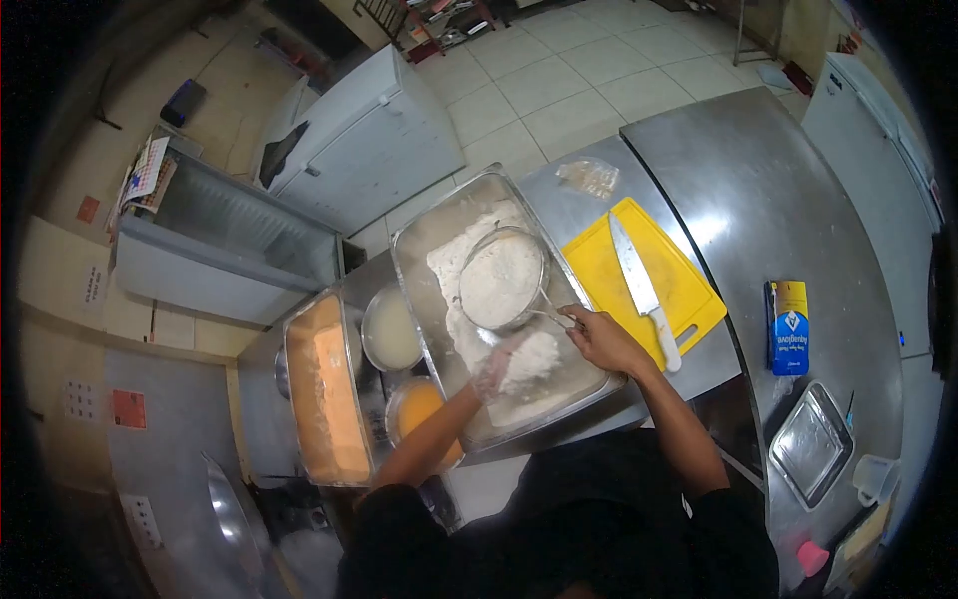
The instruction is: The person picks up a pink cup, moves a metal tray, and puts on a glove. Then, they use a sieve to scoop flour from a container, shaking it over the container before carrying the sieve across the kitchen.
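Right hand (599, 340) grip clenched on round mesh sieve (501, 280); floury left hand (496, 367) — grip unclear

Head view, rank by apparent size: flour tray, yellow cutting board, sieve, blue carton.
1. flour tray
2. yellow cutting board
3. sieve
4. blue carton
The carton sits nearer the lens edge, where the view is distorted, so how much smaller it is than the sieve is unsure.

Black short-sleeved top, lower centre of frame; forearms uncovered. Left hand (496, 371) coated in white powder, right hand (597, 339) clean.
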`<control>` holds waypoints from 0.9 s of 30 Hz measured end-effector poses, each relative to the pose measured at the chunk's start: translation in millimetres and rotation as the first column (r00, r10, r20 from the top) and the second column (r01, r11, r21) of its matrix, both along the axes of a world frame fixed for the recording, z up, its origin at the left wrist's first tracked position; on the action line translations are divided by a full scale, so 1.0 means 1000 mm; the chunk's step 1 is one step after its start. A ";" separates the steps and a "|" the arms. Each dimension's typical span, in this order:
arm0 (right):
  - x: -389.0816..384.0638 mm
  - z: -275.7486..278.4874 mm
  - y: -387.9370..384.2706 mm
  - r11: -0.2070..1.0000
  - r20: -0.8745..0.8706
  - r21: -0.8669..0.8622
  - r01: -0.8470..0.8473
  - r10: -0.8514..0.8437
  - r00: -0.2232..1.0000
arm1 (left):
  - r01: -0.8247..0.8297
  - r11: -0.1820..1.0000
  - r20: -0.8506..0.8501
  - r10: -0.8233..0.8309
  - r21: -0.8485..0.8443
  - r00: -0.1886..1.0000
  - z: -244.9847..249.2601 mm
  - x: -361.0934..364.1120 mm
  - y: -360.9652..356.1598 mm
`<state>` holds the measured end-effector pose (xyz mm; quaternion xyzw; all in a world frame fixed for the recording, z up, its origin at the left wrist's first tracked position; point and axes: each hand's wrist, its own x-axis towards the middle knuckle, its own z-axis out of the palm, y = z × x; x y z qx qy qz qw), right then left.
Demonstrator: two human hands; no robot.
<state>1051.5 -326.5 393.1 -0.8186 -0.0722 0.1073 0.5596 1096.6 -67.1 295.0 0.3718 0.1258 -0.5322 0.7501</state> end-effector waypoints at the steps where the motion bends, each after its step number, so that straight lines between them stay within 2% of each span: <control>1: 0.000 0.003 0.000 1.000 -0.032 0.017 0.001 -0.001 1.000 | -0.041 0.998 0.124 0.036 0.040 0.992 0.029 0.006 0.004; 3: -0.002 0.006 0.001 1.000 -0.037 0.008 0.003 -0.003 0.999 | -0.131 0.986 0.361 0.085 0.105 0.929 0.078 0.013 0.006; 6: 0.000 0.013 0.000 1.000 -0.052 -0.026 0.001 -0.003 0.999 | -0.287 0.955 0.241 0.263 0.069 0.934 0.110 0.036 -0.005; 9: 0.000 0.017 0.002 0.999 -0.079 -0.036 0.004 -0.007 0.997 | -0.341 0.929 0.414 0.255 0.147 0.874 0.119 0.058 -0.024; 10: -0.001 0.018 0.001 0.999 -0.090 -0.037 0.009 -0.012 0.996 | -0.371 0.878 0.481 0.196 0.302 0.854 0.104 0.069 -0.023; 12: -0.002 0.011 0.001 1.000 -0.044 -0.019 0.007 -0.008 0.999 | -0.433 0.699 0.574 0.039 0.569 0.818 0.060 0.090 -0.017; 14: -0.002 0.005 0.000 1.000 -0.017 -0.008 0.010 -0.010 1.000 | -0.435 0.744 0.739 -0.116 0.507 0.663 0.051 0.076 -0.004; 15: -0.002 0.004 0.001 1.000 -0.016 -0.006 0.010 -0.011 1.000 | -0.398 0.785 0.820 -0.230 0.475 0.525 0.024 0.073 0.020; 16: -0.001 0.002 0.001 1.000 -0.012 -0.005 0.011 -0.011 1.000 | -0.276 0.792 0.769 -0.342 0.545 0.540 0.028 0.056 0.022; 18: -0.002 -0.001 0.002 0.999 0.006 0.011 0.042 -0.042 0.999 | -0.021 0.752 0.660 -0.565 0.659 0.495 0.038 0.022 0.023; 19: -0.002 -0.002 0.002 0.999 0.017 0.016 0.049 -0.049 0.999 | 0.012 0.695 0.648 -0.677 0.719 0.351 0.028 0.005 0.023; 20: 0.001 -0.001 0.001 0.998 0.019 0.028 0.050 -0.050 0.999 | -0.050 0.598 0.596 -0.784 0.800 0.174 0.021 -0.008 0.016; 21: 0.004 -0.001 0.002 0.998 0.019 0.045 0.047 -0.048 0.999 | -0.137 0.469 0.478 -0.877 0.873 0.046 0.014 -0.015 0.009; 22: 0.009 0.001 0.004 0.997 0.021 0.063 0.045 -0.046 0.999 | -0.205 0.320 0.326 -0.945 0.925 -0.005 0.014 -0.015 -0.002; 24: 0.020 0.019 0.009 0.996 0.005 0.066 0.057 -0.058 0.998 | -0.240 0.032 0.041 -0.999 0.970 0.034 0.010 0.009 -0.029; 25: 0.025 0.027 0.012 0.996 -0.001 0.062 0.061 -0.062 0.998 | -0.211 -0.048 -0.029 -0.995 0.976 0.094 0.009 0.024 -0.043; 26: 0.030 0.027 0.015 0.994 -0.007 0.088 0.064 -0.063 0.998 | -0.263 -0.073 -0.040 -0.991 0.962 0.128 -0.012 0.041 -0.050; 27: 0.039 0.025 0.016 0.992 -0.007 0.106 0.070 -0.070 0.998 | -0.305 -0.037 0.021 -0.982 0.952 0.185 -0.030 0.057 -0.059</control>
